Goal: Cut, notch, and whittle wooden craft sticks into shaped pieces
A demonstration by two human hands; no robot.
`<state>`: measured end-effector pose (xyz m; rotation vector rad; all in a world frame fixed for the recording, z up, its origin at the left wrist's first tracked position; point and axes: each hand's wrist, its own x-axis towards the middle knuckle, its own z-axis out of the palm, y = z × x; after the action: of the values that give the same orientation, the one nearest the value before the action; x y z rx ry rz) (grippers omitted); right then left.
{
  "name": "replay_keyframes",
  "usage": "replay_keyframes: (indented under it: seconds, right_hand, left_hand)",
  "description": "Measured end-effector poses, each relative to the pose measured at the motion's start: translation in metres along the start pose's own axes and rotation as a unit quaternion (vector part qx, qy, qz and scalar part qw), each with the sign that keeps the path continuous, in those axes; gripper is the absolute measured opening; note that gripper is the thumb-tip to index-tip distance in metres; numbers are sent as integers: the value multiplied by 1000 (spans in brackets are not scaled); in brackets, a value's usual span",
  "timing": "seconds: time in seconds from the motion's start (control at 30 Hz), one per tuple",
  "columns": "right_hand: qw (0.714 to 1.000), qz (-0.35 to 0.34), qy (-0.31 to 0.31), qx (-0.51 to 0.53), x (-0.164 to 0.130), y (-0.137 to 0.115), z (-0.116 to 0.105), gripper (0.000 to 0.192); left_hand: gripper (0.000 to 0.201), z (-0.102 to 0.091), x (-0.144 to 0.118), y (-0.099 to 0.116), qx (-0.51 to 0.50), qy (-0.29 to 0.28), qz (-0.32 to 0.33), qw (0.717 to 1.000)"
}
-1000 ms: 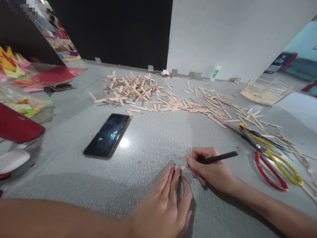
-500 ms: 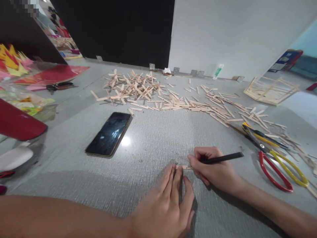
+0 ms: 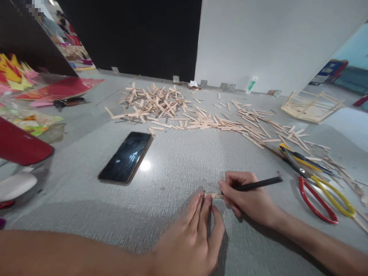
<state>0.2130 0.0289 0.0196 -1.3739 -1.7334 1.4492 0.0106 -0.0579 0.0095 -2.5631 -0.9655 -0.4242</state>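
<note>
Pinning small wooden stick under left hand, right hand gripping pencil

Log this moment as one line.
left hand: pressing wooden stick flat | right hand: black pencil tip on stick | scissors right | phone left

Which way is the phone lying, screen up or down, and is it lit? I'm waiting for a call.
Screen up and dark. The phone lies flat on the grey floor; its black glass shows only reflections.
</note>
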Motion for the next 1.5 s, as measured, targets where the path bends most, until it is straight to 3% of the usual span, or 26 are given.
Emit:
replay_keyframes:
  seconds: [1.13, 1.5]
  right_hand:
    - [999, -29, 18, -38, 1, -1, 4, 44]
    - [1000, -13, 28, 1, 0, -6, 5, 41]
  left_hand:
    - [41, 0, 0, 1, 4, 8, -12, 1000]
    - [37, 1, 0, 1, 7, 1, 3, 1000]
